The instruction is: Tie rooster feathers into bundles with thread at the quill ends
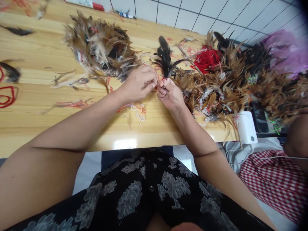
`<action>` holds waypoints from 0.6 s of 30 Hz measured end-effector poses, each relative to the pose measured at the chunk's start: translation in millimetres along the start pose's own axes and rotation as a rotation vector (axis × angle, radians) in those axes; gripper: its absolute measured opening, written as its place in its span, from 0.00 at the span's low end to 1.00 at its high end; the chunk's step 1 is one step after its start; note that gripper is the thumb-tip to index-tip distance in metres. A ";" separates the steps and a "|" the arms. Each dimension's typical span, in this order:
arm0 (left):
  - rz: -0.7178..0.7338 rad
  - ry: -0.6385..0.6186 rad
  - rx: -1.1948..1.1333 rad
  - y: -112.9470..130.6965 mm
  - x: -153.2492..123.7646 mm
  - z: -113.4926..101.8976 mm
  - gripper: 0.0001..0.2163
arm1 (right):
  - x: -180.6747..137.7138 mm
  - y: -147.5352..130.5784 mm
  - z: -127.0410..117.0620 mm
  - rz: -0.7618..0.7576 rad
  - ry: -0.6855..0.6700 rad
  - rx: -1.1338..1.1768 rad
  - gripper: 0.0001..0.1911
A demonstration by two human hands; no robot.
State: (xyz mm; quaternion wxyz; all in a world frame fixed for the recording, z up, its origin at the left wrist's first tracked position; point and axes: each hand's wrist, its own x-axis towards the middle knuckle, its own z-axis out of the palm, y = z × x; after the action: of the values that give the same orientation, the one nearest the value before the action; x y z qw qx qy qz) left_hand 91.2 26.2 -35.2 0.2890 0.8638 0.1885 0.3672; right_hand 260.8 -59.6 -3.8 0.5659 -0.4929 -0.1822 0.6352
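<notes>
My right hand [171, 93] is closed in a pinch around the base of a small bunch of black feathers [164, 57], which points up and away from me. Close beside it, my left hand [141, 81] has thumb and fingers pressed together. A bit of red thread shows between the two hands, but what my left fingertips grip is too small to make out. Behind my left hand lies a heap of brown and grey feathers [103, 48]. A larger pile of brown feathers [216, 89] reaches close to my right wrist.
Red yarn [206, 59] lies in a tangle at the back right. A white power bank [247, 127] with a cable and a dark phone [259, 117] sit at the right table edge. Loose feathers and thread scraps litter the wooden table [36, 122]. Another person's arm [298, 138] shows at far right.
</notes>
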 end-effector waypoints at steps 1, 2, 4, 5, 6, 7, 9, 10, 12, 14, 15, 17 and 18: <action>0.034 -0.002 -0.002 1.6 0.0 3.6 0.16 | 1.2 1.4 -0.5 0.008 0.001 0.005 0.20; 0.065 -0.007 -0.008 3.9 0.3 6.6 0.16 | 2.3 2.8 -1.0 0.018 -0.002 0.004 0.20; 0.104 -0.023 -0.041 9.9 1.1 10.6 0.16 | 3.8 4.8 -1.7 0.046 -0.020 -0.001 0.20; 0.097 -0.026 -0.079 13.0 1.4 11.4 0.16 | 3.9 5.1 -1.7 0.060 -0.035 0.003 0.19; 0.073 -0.017 -0.135 15.8 1.4 11.8 0.15 | 3.4 4.9 -1.4 0.075 -0.048 0.011 0.17; 0.028 -0.002 -0.199 17.7 1.3 11.7 0.15 | 2.4 4.3 -0.8 0.087 -0.059 0.022 0.16; -0.095 0.042 -0.324 18.6 0.7 11.4 0.14 | -1.2 2.3 1.2 0.113 -0.069 0.044 0.15; -0.156 0.063 -0.375 17.7 0.3 11.4 0.14 | -3.5 1.2 2.5 0.130 -0.072 0.052 0.15; -0.245 0.088 -0.436 14.4 -0.2 11.2 0.13 | -7.7 -0.4 5.1 0.168 -0.084 0.055 0.17; -0.292 0.092 -0.456 11.5 -0.5 10.5 0.12 | -10.5 -0.8 7.2 0.200 -0.100 0.046 0.18; -0.306 0.090 -0.455 10.7 -0.6 9.8 0.12 | -11.1 -0.5 7.8 0.211 -0.104 0.039 0.18; -0.322 0.071 -0.442 10.5 -1.1 7.7 0.11 | -11.1 0.7 8.2 0.225 -0.101 0.028 0.18; -0.329 0.056 -0.435 10.6 -1.5 6.4 0.11 | -10.6 1.4 8.0 0.227 -0.098 0.027 0.18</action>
State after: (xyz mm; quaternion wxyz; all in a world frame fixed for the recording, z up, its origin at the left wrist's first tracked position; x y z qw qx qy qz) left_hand 96.2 15.0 -32.8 0.5183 0.7286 0.2508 0.3711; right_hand 252.0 -67.0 3.1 0.4872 -0.4712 -0.1440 0.7210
